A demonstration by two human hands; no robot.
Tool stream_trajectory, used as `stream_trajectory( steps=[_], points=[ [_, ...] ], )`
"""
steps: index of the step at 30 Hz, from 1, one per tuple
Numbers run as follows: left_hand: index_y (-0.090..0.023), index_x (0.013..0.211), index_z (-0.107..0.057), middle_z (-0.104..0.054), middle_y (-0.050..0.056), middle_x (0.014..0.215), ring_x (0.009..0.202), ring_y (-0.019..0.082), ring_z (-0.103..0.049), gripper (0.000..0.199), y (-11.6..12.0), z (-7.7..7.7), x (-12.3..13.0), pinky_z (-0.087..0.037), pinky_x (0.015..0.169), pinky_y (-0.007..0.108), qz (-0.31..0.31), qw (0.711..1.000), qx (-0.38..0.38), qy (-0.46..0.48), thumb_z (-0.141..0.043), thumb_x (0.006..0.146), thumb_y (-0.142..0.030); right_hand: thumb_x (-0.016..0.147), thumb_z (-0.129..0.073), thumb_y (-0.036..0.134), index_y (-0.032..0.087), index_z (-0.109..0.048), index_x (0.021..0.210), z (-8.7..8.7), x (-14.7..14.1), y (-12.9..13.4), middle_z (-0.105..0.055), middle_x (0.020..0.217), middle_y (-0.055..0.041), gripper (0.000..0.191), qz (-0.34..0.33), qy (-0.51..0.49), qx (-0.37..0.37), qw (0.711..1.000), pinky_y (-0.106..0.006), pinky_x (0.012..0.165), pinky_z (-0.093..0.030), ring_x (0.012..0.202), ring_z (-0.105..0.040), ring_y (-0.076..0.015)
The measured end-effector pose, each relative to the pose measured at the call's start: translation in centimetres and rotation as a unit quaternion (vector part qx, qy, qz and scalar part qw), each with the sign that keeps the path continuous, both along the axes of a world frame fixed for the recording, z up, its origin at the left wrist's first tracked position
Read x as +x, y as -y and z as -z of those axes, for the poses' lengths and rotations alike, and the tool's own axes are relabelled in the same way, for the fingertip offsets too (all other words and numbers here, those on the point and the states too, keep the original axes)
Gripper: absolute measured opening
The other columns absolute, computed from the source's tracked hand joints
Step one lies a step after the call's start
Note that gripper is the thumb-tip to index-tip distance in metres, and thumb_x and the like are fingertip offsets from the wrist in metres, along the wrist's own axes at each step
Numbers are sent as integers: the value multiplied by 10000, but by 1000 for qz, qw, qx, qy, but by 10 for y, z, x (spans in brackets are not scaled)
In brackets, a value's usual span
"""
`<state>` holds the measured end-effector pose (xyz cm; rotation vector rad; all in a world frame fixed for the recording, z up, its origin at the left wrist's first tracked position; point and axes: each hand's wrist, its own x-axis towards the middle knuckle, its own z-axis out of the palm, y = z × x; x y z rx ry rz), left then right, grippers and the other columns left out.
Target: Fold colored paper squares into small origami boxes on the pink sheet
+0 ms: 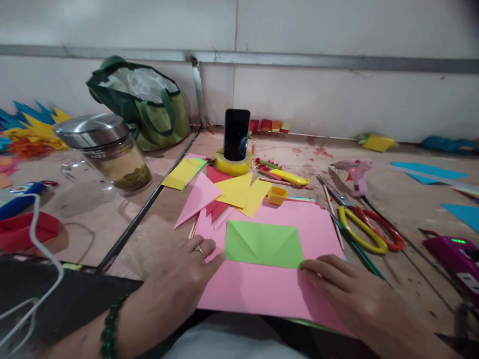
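Note:
A light green paper rectangle (264, 244) with crease lines fanning from its middle lies on a stack of pink paper sheets (254, 291). At its lower left corner is my left hand (185, 269), fingers bent and thumb against the paper's edge. My right hand (348, 286) pinches the lower right corner between bent fingers and a mostly hidden thumb. Just beyond the green sheet are a pink paper triangle (200, 197), yellow paper pieces (235, 190) and a small yellow folded paper cup (277, 196).
Scissors (361, 229), a pink glue gun (357, 177) and a purple device (454, 262) lie right. A yellow cutter (292, 177) and a phone (237, 134) in a tape roll (234, 164) stand behind. Leftward are a glass mug (112, 154) and a green bag (157, 119).

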<state>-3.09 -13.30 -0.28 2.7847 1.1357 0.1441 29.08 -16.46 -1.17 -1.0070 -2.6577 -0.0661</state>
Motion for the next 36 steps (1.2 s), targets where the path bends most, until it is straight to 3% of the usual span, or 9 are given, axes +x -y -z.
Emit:
stream_trajectory(
  steps=[5,10,13,15,17,20,23,30,36],
  points=[
    [-167,1093,-576,-600,105,1072,965,230,-552,257,-8,2,4,-473,851,411,-87,978,-82,173,-456,866,-147,881,-389,48,184,-678,1019,-3,-1,3,-718,973,-81,349,29,-21,-3,999,-274,714,-568,853,-647,-176],
    [-198,1431,-289,-608,60,1012,860,193,-580,768,-25,7,29,-497,764,348,-167,940,-141,260,-656,759,-260,881,-388,52,192,-681,951,-4,-10,2,-718,888,-74,332,49,-33,4,998,-279,656,-562,787,-650,-176],
    [-185,1373,-384,-576,-22,786,658,122,-549,640,-26,3,34,-475,624,253,-171,908,-177,339,-595,769,-145,885,-396,62,199,-662,958,-1,-11,3,-711,884,-63,308,58,-36,-1,998,-280,654,-563,779,-651,-171],
    [-176,1155,-576,-571,-17,728,651,123,-539,362,-19,-1,35,-453,612,249,-123,913,-121,370,-567,798,-115,888,-438,99,203,-634,986,0,-12,7,-698,955,-77,243,88,-52,25,994,-304,692,-567,841,-656,-187],
    [-175,862,-653,-593,13,720,701,148,-544,138,-6,-7,37,-434,642,276,-41,934,-16,354,-542,832,-98,861,-555,161,202,-595,1054,-3,-15,13,-655,1107,-117,202,133,-78,96,983,-371,806,-551,989,-633,-238],
    [-130,1003,-635,-622,43,730,673,165,-525,228,17,-13,41,-408,639,319,88,950,109,280,-487,846,-54,813,-659,205,238,-550,1174,-12,-20,21,-574,1283,-131,378,132,-78,196,969,-500,1004,-411,1190,-525,-311],
    [-118,976,-624,-606,29,679,619,159,-502,171,30,-12,45,-387,627,328,129,958,145,213,-497,869,-81,910,-496,177,255,-604,1148,-19,-25,19,-637,1236,-85,272,54,-15,175,983,-495,1029,-372,1185,-542,-278],
    [-180,1130,-580,-644,81,1077,948,261,-549,336,16,1,31,-387,830,419,52,990,54,119,-543,804,-107,879,-513,125,155,-625,945,-3,-27,5,-731,992,-113,133,22,-74,57,995,-362,797,-573,946,-671,-217],
    [-209,1013,-634,-665,39,961,859,217,-569,339,8,15,20,-382,823,406,19,991,-3,130,-480,783,-12,866,-526,122,124,-594,1053,1,-27,1,-717,975,-126,199,31,-108,-25,993,-310,714,-584,884,-658,-206]
  ],
)
